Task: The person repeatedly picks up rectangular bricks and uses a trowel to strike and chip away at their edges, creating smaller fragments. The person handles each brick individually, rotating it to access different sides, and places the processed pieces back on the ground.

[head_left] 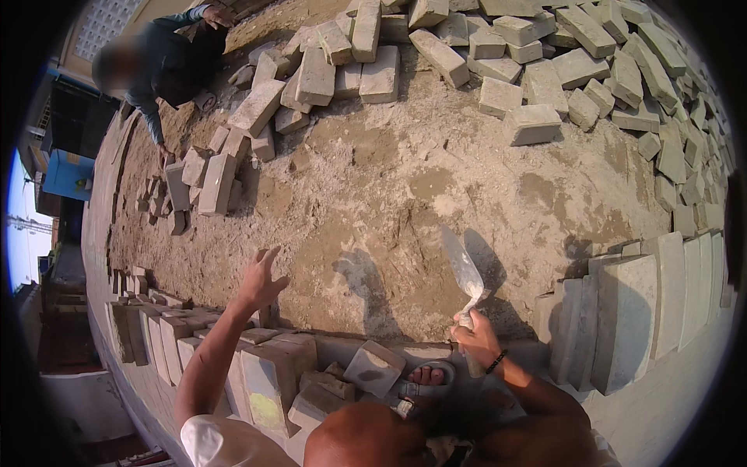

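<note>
My right hand (pixel 477 340) is wrapped round the handle of a pointing trowel (pixel 461 263), whose metal blade points away over the sandy ground and casts a shadow there. Bits of pale mortar or dirt cling to the blade near its neck. My left hand (pixel 263 278) is held out over the ground with its fingers apart and nothing in it. Below it, a row of grey paving blocks (pixel 257 381) stands along the near edge. A loose block (pixel 374 369) lies beside my sandalled foot (pixel 426 375).
Heaps of loose blocks (pixel 537 84) cover the far right. A co-worker (pixel 167 74) crouches at the far left, one hand at a smaller pile (pixel 219 183). Larger slabs (pixel 622 319) stand on edge at the right. Bare sandy soil (pixel 350 194) stretches between.
</note>
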A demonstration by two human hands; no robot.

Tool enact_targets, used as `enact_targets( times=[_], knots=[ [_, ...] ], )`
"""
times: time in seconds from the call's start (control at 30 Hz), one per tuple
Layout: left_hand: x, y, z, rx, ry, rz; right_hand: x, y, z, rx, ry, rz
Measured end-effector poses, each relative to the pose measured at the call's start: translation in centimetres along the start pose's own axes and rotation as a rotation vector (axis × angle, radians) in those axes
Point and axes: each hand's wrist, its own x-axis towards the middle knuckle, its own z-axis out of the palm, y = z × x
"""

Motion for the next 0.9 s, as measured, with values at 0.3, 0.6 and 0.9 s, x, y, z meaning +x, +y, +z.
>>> enact_targets(
  times=[0.3, 0.6, 0.9],
  knots=[
    [19.7, 15.9, 9.7, -0.12, -0.153, 0.264, -2.2, 3.5, -3.5, 0.026, 0.212, 0.058],
    [30.7, 41.8, 15.5, -0.224, 0.146, 0.502, -5.9, 3.5, -5.5, -0.155, 0.169, 0.086],
    [35.8, 46.9, 15.2, -0.315, 0.146, 0.366, -7.5, 4.0, -7.3, -0.107, 0.245, 0.112]
  ],
)
